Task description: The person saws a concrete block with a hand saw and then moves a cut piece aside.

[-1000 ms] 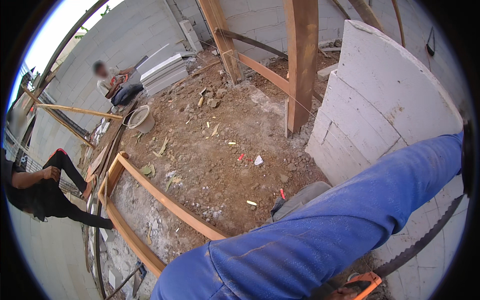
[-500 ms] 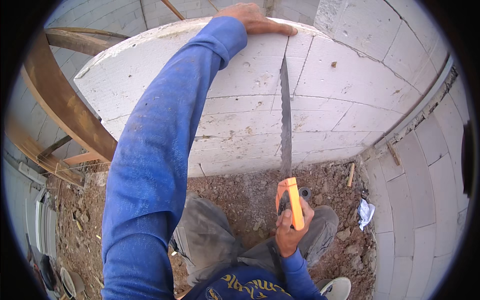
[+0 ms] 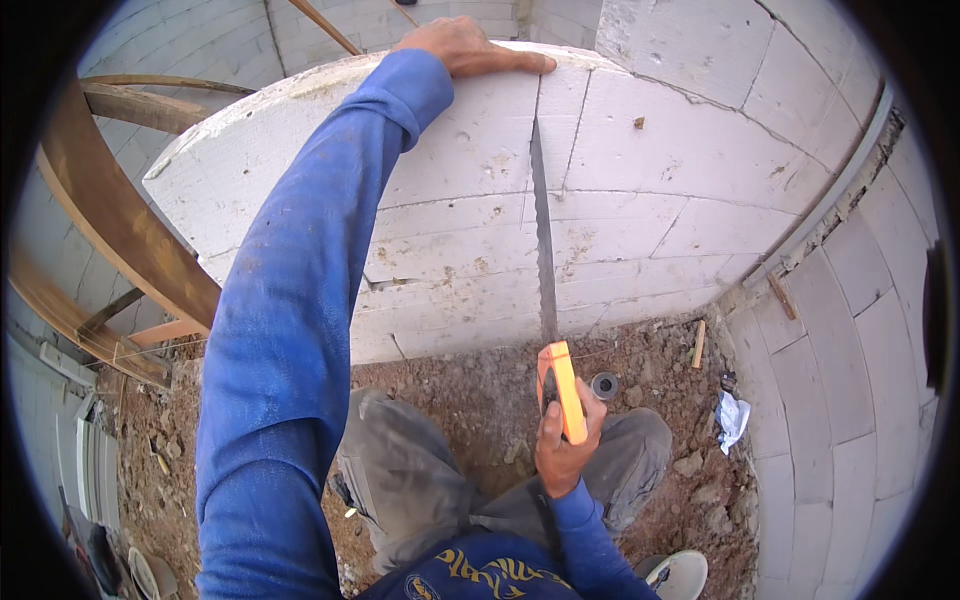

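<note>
An orange-handled hand saw (image 3: 545, 245) stands nearly upright against a white block wall (image 3: 450, 245), its tip in a narrow cut near the top. My right hand (image 3: 566, 450) is closed round the saw's handle, low in front of my knees. Up on the wall's top edge, my left hand (image 3: 455, 45) grips the upper block, thumb stretched along the rim beside the cut. Its other fingers are partly hidden behind the edge. A second line runs down the block just right of the blade.
Curved wooden framing (image 3: 120, 210) stands at the left. Another block wall (image 3: 840, 350) borders the right. On the rubble floor lie a grey ring-shaped roll (image 3: 604, 386), a wood strip (image 3: 699, 343) and a crumpled white piece (image 3: 732, 420). A bucket (image 3: 677, 577) stands near my right side.
The saw has moved up and forward, with less of its blade showing. My left hand keeps its place on the block. The whole view has shifted slightly.
</note>
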